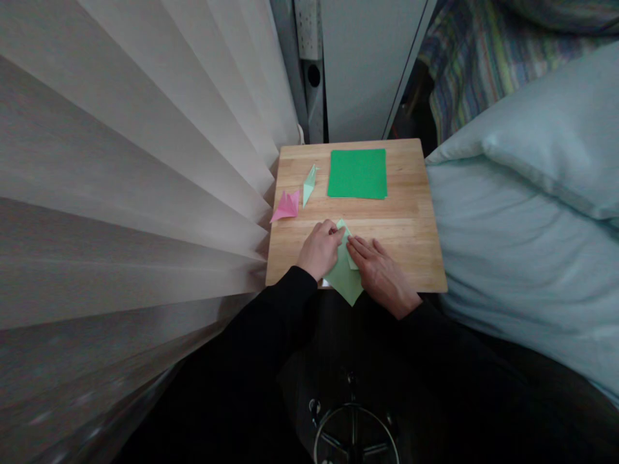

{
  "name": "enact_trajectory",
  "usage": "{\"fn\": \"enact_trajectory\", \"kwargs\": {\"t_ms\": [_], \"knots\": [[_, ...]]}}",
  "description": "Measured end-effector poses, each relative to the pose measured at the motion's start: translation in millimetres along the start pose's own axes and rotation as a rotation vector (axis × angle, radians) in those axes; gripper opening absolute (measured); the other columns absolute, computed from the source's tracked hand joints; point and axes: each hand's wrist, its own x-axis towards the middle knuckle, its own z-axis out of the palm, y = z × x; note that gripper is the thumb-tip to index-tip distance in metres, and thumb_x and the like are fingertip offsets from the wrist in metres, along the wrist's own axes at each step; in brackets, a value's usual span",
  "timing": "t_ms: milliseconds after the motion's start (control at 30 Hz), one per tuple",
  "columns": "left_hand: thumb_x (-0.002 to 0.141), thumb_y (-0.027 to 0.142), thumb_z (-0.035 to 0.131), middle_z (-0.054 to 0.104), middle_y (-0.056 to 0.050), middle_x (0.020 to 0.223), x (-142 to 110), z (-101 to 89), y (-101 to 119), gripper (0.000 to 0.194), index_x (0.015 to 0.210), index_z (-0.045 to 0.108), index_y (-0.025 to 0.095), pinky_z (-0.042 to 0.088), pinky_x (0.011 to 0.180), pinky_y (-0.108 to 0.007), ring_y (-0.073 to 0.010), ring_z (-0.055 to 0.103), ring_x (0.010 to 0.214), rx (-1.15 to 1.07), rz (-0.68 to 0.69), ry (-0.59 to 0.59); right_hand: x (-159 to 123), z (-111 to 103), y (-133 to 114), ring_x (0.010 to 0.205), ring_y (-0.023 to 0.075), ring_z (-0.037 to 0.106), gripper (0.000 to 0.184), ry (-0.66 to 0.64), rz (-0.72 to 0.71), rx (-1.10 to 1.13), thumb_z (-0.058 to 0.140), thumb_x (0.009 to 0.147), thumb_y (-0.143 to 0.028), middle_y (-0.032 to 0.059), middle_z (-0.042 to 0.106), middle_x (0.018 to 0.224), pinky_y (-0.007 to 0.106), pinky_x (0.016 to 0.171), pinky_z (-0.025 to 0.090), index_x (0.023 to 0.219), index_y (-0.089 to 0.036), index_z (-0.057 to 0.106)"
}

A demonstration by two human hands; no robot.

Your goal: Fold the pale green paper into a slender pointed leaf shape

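Note:
A light green sheet of origami paper (346, 281) lies at the near edge of the small wooden table (406, 222), its lower corner jutting past the edge. Its upper part is folded inward to a narrow point. My left hand (321, 247) has curled fingers, with thumb and index finger pinching the paper near that tip. Across the right folded side rests my right hand (380, 270), fingers stretched out and lying flat on the paper. Farther back are a pink folded paper figure (287, 205) and a pale green folded paper figure (309, 185).
A stack of green paper (358, 174) sits at the table's back. Pleated curtains (193, 193) border the left side, and a bed with a pale blue sheet (483, 232) the right. A grey panel (367, 64) stands behind. Below is a wheeled chair base (355, 432).

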Motion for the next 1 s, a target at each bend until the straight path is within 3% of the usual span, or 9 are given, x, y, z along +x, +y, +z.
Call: {"fn": "enact_trajectory", "kwargs": {"t_ms": [333,600,733,800,867,900,1000], "knots": [[0.098,0.010,0.042,0.057,-0.010,0.112,-5,1.0,8,0.050,0.145,0.055,0.023,0.054,0.090,-0.036,-0.0236,0.055,0.104,0.135,-0.018,-0.055,2,-5,-2,0.152,0.0311,0.042,0.070,-0.060,0.020,-0.010,0.033,0.086,0.009,0.0178,0.046,0.162,0.058,0.124,0.034,0.154,-0.004,0.047],[0.102,0.016,0.037,0.058,-0.014,0.122,-1,-3.2,23,0.051,0.152,0.046,0.017,0.051,0.079,-0.034,-0.0271,0.054,0.111,0.220,-0.127,-0.100,1,-5,-6,0.152,0.0316,0.043,0.063,-0.061,0.032,0.004,0.035,0.091,0.004,0.0179,0.046,0.162,0.059,0.123,0.034,0.152,-0.006,0.049],[0.100,0.019,0.044,0.060,-0.012,0.121,2,-7.5,21,0.051,0.152,0.048,0.019,0.052,0.083,-0.033,-0.0251,0.056,0.109,0.168,-0.146,-0.122,2,-20,-1,0.149,0.0352,0.046,0.041,-0.040,0.015,0.128,0.048,0.102,-0.022,0.0193,0.054,0.156,0.062,0.120,0.035,0.140,-0.011,0.061],[0.098,0.019,0.049,0.060,-0.011,0.121,3,-9.6,19,0.054,0.152,0.048,0.020,0.052,0.085,-0.033,-0.0240,0.057,0.107,0.139,-0.146,-0.135,7,-30,5,0.140,0.0322,0.056,0.039,-0.071,0.013,0.258,0.037,0.108,-0.029,0.0166,0.065,0.144,0.060,0.117,0.038,0.128,-0.015,0.068],[0.095,0.017,0.051,0.060,-0.011,0.121,3,-11.1,17,0.057,0.152,0.049,0.021,0.053,0.085,-0.034,-0.0238,0.058,0.106,0.118,-0.143,-0.134,15,-35,11,0.118,0.0272,0.071,0.044,-0.092,0.055,0.345,0.030,0.110,-0.028,0.0154,0.075,0.128,0.048,0.107,0.050,0.121,-0.015,0.070],[0.094,0.015,0.051,0.060,-0.011,0.121,3,-11.5,16,0.058,0.152,0.049,0.021,0.053,0.086,-0.035,-0.0241,0.058,0.106,0.110,-0.141,-0.129,19,-35,14,0.117,0.0268,0.071,0.041,-0.061,0.062,0.329,0.033,0.110,-0.026,0.0160,0.075,0.127,0.044,0.104,0.052,0.121,-0.013,0.070],[0.095,0.014,0.047,0.060,-0.011,0.119,3,-11.4,16,0.058,0.152,0.050,0.019,0.053,0.087,-0.036,-0.0251,0.059,0.107,0.097,-0.135,-0.118,29,-27,17,0.138,0.0302,0.058,0.039,-0.018,0.035,0.152,0.043,0.102,-0.013,0.0191,0.064,0.145,0.051,0.116,0.043,0.136,-0.009,0.062]]}}
